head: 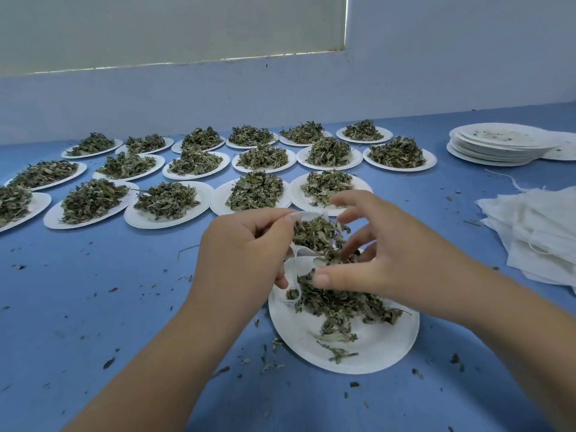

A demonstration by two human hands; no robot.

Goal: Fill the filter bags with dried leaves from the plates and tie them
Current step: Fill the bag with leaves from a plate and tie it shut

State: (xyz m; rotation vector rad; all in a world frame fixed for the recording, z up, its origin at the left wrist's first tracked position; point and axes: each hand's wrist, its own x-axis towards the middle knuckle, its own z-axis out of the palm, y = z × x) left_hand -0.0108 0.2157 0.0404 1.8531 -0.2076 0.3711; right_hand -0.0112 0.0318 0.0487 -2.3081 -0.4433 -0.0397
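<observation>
1 filter bag (295, 217) is in hand at the centre of the frame, its mouth held open just above the far rim of the near plate (378, 349). the left hand (246, 244) pinches the bag's rim, fingers curled round the white fabric. a white strip, perhaps the drawstring, hangs below it onto the plate. the right hand (374, 254) is spread and half curled. its lower fingertips are among the dried leaves (314, 235) at the mouth and its thumb lies on the heap. whether it pinches any leaves cannot be told.

step in hand, by judgement: filling. the bag looks partly full, and a loose heap of leaves (346, 302) remains on the near plate, so tying is not yet due. the next move likely calls for gathering the rest towards the mouth while the left hand keeps it wide, then freeing the string to close it.

outward: 3 rows of heaped plates (254, 190) fill the middle left, the nearest just behind the hands. a stack of used plates (498, 145) sits at the upper right. a pile of flat empty bags (536, 232) lies at the right edge. leaf crumbs litter the blue table (93, 307).

in the way: the bag's slack fabric may fold over the mouth, and the hanging strip lies among the leaves.
</observation>
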